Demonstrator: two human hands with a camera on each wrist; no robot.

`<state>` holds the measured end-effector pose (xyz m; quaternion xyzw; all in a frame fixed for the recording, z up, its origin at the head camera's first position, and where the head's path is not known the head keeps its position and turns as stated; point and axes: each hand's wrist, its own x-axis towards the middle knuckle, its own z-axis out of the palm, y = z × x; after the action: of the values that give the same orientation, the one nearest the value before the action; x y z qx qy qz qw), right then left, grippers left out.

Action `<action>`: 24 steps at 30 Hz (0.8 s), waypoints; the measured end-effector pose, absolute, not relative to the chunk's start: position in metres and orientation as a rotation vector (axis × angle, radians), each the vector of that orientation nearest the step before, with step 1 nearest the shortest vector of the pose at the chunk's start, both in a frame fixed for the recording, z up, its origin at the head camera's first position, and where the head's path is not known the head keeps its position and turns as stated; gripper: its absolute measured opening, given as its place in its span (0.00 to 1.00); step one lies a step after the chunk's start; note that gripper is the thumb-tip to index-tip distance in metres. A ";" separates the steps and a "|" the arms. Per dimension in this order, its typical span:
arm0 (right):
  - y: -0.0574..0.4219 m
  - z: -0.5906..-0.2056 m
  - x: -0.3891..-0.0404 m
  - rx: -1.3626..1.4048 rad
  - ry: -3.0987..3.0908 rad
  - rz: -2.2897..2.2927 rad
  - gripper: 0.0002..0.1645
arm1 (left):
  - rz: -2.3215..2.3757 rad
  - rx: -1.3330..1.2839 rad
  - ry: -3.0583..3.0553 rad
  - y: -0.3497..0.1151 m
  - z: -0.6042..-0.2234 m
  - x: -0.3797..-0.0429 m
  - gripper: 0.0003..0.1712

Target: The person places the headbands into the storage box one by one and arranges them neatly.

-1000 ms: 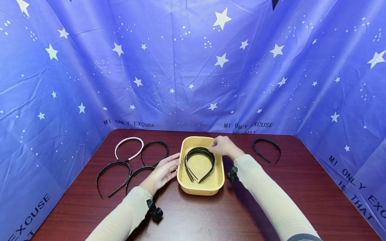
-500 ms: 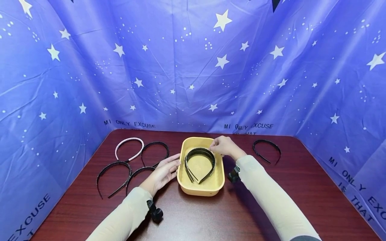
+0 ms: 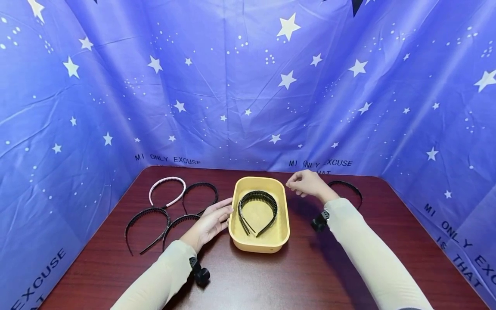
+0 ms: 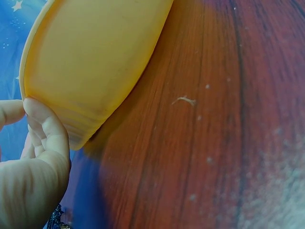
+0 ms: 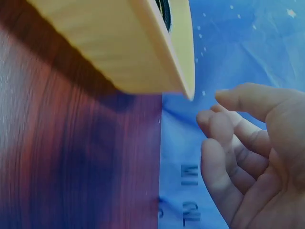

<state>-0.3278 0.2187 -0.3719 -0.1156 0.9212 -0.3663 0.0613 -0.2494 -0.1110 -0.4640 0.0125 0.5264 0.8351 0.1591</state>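
A yellow plastic box [image 3: 260, 248] stands mid-table, and several black toothed headbands [image 3: 258, 196] lie nested inside it, their ends toward me. My left hand [image 3: 209, 221] touches the box's left rim with its fingertips; in the left wrist view the thumb lies against the rim of the yellow wall [image 4: 95, 52]. Beyond the box's right side hovers my right hand [image 3: 308, 183], loosely bent and holding nothing. In the right wrist view its fingers [image 5: 221, 129] are apart from the box corner. One black headband [image 3: 348, 185] lies to its right, partly hidden behind the wrist.
On the left of the dark red table [image 3: 248, 284] lie a pale pink headband [image 3: 166, 178] and several black headbands [image 3: 145, 211], one partly behind my left hand. A blue star-printed curtain [image 3: 232, 86] encloses the back and sides.
My right hand has drawn away from the headbands in the box, moving right past its rim toward the single black headband. My left hand has stayed at the left rim.
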 end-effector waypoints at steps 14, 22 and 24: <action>0.290 -0.361 -0.323 -0.252 2.767 -1.129 0.18 | 2.360 0.055 1.526 -0.112 -0.463 -0.250 0.33; 0.325 -0.365 -0.321 -0.231 2.878 -1.064 0.25 | 2.362 0.059 1.522 -0.112 -0.463 -0.249 0.33; 0.334 -0.367 -0.321 -0.224 2.911 -1.037 0.28 | 2.363 0.058 1.519 -0.112 -0.463 -0.248 0.33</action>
<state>-0.3215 0.3336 -0.3675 -0.0724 0.9393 -0.3346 0.0216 -0.2485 -0.1122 -0.4625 0.0202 0.5331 0.8295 0.1652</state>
